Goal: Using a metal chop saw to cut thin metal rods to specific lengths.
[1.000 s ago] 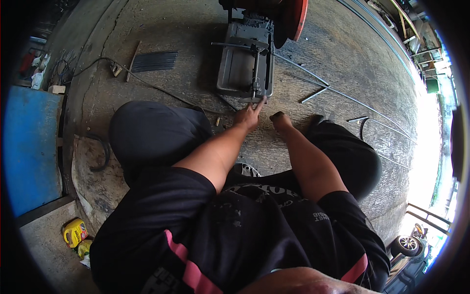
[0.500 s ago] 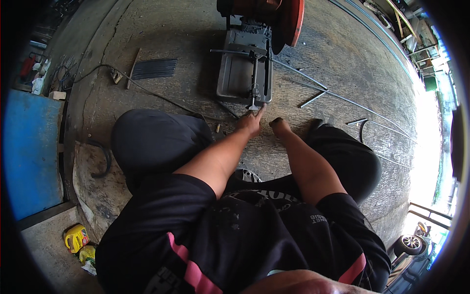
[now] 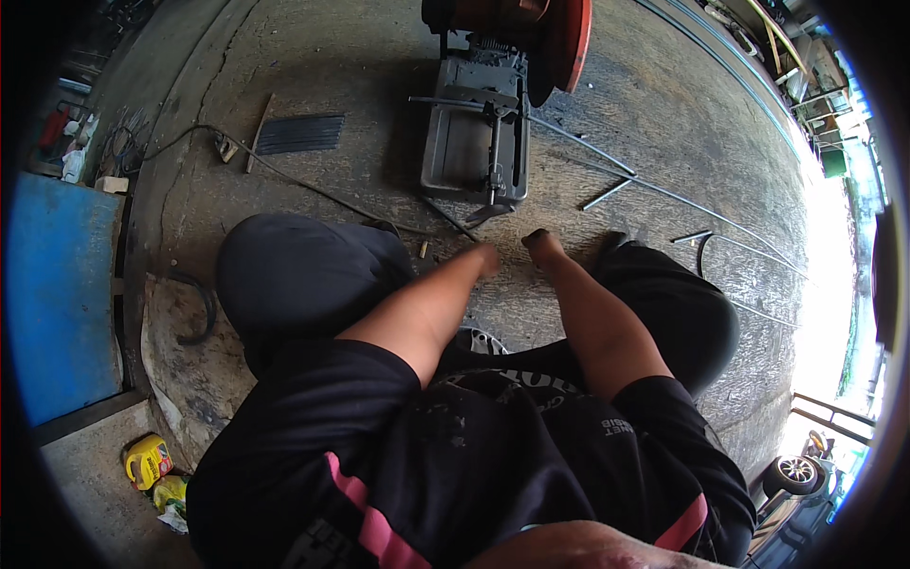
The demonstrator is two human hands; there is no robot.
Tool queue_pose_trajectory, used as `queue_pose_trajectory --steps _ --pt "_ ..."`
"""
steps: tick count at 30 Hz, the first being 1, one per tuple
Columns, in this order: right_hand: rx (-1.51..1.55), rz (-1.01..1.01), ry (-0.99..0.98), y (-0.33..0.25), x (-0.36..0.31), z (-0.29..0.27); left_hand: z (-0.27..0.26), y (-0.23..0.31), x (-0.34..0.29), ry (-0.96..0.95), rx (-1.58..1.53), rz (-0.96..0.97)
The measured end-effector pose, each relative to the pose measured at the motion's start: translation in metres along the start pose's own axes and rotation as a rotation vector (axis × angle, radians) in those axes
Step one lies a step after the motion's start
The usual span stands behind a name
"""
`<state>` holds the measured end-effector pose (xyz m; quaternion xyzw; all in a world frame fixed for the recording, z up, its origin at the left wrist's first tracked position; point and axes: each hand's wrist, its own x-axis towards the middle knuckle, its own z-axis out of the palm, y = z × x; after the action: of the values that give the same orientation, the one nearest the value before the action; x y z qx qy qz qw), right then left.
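Observation:
A chop saw [image 3: 474, 171] with a red guard and a grey base stands on the floor ahead of me. A long thin metal bar [image 3: 578, 139] lies across its vise. The vise's crank handle [image 3: 490, 212] sticks out at the near end of the base, blurred. Just short of that handle is my left hand [image 3: 486, 258], apart from it; motion smears its fingers. My right hand [image 3: 542, 247] is closed, to the right of the left one and near the saw's base. Something dark shows at its fingertips, too small to make out.
Cut black bars [image 3: 300, 134] lie side by side at the left, near a power cord [image 3: 294, 180]. Short pipe pieces [image 3: 607, 193] rest on the floor at the right. A blue panel [image 3: 64, 299] and a yellow jug [image 3: 147, 462] stand far left.
My left hand has drawn back toward me from the crank handle, letting it go. The handle has turned to another angle. My right hand has stayed in place.

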<state>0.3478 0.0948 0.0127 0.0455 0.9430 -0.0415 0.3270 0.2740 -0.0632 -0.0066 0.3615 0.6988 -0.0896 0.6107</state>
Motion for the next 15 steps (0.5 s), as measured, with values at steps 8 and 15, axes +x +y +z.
queue_pose_trajectory --steps 8,15 --pt "0.035 0.049 -0.078 0.01 0.005 0.007 -0.014 0.025 -0.058 0.829 -0.026 -0.032" --pt "0.015 -0.006 0.006 0.007 0.006 0.002 -0.011 -0.004 -0.028 -0.461 -0.882 -0.271"
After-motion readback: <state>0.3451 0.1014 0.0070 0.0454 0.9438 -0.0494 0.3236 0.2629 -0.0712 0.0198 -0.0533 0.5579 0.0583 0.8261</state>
